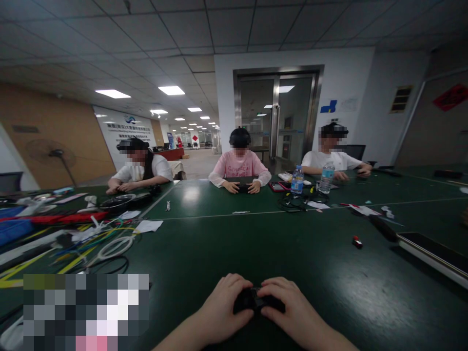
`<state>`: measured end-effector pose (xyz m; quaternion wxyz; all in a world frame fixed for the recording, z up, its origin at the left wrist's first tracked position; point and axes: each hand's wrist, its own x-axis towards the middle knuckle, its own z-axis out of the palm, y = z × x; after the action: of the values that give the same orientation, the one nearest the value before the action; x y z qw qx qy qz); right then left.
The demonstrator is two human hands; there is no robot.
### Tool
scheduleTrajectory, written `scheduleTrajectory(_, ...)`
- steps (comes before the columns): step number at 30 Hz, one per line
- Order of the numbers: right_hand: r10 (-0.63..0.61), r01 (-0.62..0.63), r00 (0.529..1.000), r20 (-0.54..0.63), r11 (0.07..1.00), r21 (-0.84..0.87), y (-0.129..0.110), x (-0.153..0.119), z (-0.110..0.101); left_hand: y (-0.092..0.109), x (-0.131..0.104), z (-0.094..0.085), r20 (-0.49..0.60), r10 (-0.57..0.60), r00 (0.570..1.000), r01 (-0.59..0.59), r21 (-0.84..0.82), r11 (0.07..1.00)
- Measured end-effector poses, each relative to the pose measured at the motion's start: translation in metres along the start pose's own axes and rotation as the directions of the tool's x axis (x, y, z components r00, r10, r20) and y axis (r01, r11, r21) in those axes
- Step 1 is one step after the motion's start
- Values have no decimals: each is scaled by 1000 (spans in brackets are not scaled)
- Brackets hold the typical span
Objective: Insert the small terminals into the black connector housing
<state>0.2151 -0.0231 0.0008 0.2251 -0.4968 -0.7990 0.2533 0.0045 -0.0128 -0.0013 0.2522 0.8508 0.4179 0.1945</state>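
Observation:
Low in the middle of the view, my left hand (226,303) and my right hand (288,307) face each other over the green table. Between them is a dark, elongated black object (258,298), its exact kind unclear. The left fingers and thumb wrap round its left end. My right hand grips the other end, with its fingertips near the object's middle. Part of the object is hidden behind the fingers.
A tangle of cables (115,247) and tools covers the left side. A small red and black piece (357,242) and a flat dark-topped device (435,253) lie at right. Bottles (297,180) stand farther back. Three people sit across the table (204,243); the lower left is pixelated.

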Motion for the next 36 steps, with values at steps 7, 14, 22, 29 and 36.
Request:
scheduleTrajectory(7, -16, 17, 1000, -10, 1000, 25, 3, 0, 0, -2, -1, -1, -9, -7, 1000, 6, -18, 1000)
scheduleTrajectory(14, -29, 30, 999, -38, 999, 34, 9, -1, 4, -1, 0, -2, -15, 8, 1000, -8, 1, 1000)
scheduleTrajectory(22, -17, 16, 999, -36, 1000, -8, 1, 1, 3, -2, 0, 0, -17, -2, 1000, 2, 13, 1000)
scheduleTrajectory(29, -20, 20, 999, -35, 1000, -1, -1, 0, 3, 2, 1, -2, -11, 1, 1000, -1, 28, 1000)
scheduleTrajectory(36, -21, 21, 999, -30, 1000, 3, 3, 1, 5, 2, 0, -2, -14, -5, 1000, 5, 24, 1000)
